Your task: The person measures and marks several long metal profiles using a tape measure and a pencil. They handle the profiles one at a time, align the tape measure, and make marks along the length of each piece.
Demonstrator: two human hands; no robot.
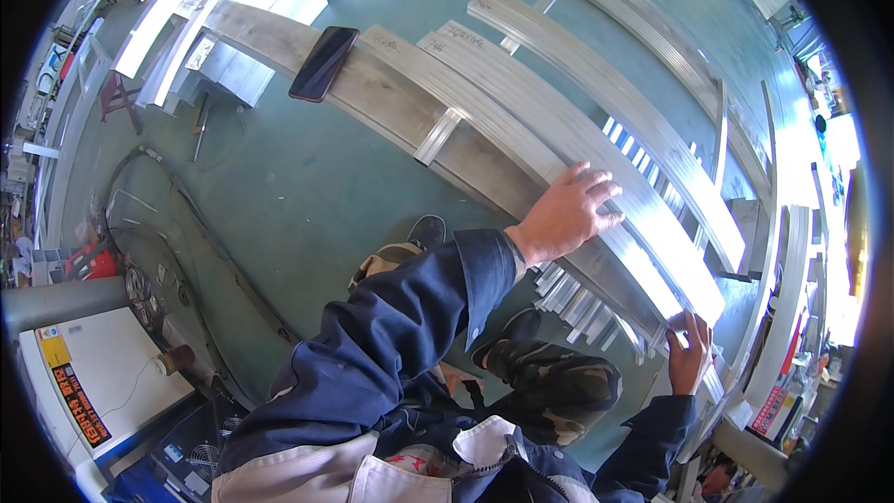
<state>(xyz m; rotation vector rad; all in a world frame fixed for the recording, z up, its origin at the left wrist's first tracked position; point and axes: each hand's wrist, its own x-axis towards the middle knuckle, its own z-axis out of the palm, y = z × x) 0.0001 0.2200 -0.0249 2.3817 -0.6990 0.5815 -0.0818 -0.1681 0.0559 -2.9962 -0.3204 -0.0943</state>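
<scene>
Several long aluminium profiles (559,112) lie side by side on a wooden plank (279,37) that runs across the view. My left hand (566,214) lies flat on the top of the nearest profile with its fingers spread, holding nothing. My right hand (689,354) grips the near end of that same profile (670,270) at the right, with fingers wrapped over its edge. Both arms wear dark blue sleeves. Shorter cut profile ends (577,298) show under the stack, between my two hands.
A black phone (323,62) lies on the plank at the left, and a short aluminium offcut (438,135) lies across it. More profiles (652,28) lie on the green floor (307,186) behind. A white machine (93,382) and cables (177,214) are at lower left.
</scene>
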